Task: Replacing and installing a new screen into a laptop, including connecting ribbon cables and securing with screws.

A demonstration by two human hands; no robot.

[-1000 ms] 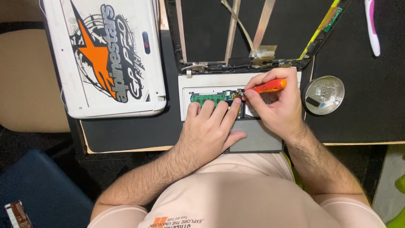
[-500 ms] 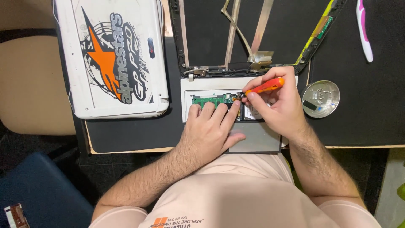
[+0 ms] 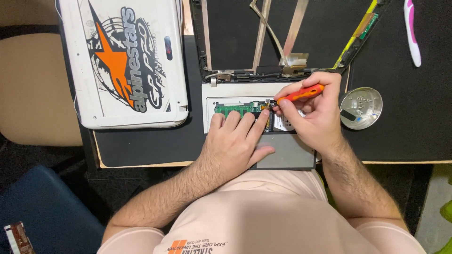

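Right hand pinches orange screwdriver; shaft runs right-to-left, tip down at right end of green circuit board. Left hand flat, unclenched, fingertips on board's near edge. Right hand nearer tip.

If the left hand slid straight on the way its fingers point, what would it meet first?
Probably the green circuit board in the opened laptop base: the left hand points up the picture and its fingertips already sit at the board's edge. Depth is unclear.
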